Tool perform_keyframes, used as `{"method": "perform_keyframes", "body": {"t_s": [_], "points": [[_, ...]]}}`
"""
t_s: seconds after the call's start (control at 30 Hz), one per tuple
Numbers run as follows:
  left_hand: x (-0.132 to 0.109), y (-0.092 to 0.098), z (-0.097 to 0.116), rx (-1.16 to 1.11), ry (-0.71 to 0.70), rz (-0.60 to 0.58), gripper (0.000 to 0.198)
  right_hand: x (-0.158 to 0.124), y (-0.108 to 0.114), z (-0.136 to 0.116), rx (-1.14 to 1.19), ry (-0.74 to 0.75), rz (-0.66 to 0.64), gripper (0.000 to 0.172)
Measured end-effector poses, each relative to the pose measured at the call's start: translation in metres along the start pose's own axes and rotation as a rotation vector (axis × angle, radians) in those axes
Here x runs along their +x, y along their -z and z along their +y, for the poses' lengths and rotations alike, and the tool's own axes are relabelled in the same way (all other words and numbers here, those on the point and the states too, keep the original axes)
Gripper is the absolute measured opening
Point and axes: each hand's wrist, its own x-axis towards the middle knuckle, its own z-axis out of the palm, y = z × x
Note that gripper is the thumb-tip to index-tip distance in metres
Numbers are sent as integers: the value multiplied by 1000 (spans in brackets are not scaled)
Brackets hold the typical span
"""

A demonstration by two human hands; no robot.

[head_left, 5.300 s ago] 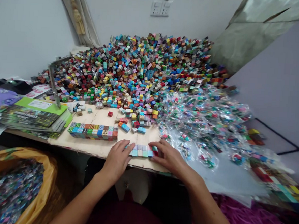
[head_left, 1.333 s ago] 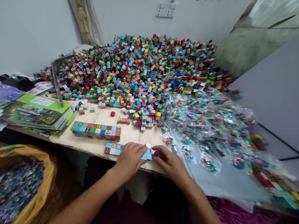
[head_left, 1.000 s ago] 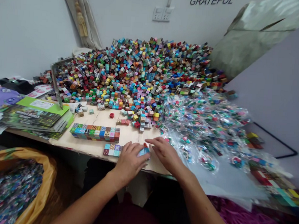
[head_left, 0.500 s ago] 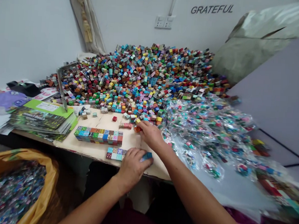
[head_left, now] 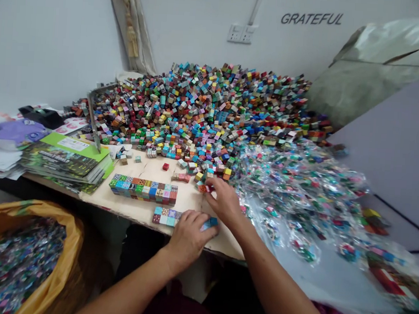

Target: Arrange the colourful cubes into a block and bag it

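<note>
My left hand (head_left: 191, 236) is closed over a short block of patterned cubes (head_left: 165, 216) near the table's front edge. Its left end and a blue cube (head_left: 210, 222) at the right end show; the middle is under my fingers. With thumb and fingertips, my right hand (head_left: 225, 203) pinches a red-orange cube (head_left: 204, 188) just above the wooden board, at the near edge of the pile. A longer assembled block of patterned cubes (head_left: 143, 191) lies behind and left of my left hand. A single red cube (head_left: 165, 166) and a pinkish strip of cubes (head_left: 181, 177) lie nearby.
A large heap of loose cubes (head_left: 198, 109) covers the back. Clear bags of cubes (head_left: 299, 200) spread at right. At left are stacked green booklets (head_left: 67, 155), a metal bracket (head_left: 93, 121) and a tape dispenser (head_left: 41, 116). An orange-yellow sack (head_left: 72, 243) stands below.
My right hand has drawn slightly back from the pile toward me, with the red-orange cube between its fingers. My left hand stays on the short block. The camera view has shifted slightly.
</note>
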Motion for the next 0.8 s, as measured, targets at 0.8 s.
{"method": "perform_keyframes", "body": {"t_s": [0.8], "points": [[0,2,0,9,1,24,23,-17,-6,16,90,-70,-93,35]]}}
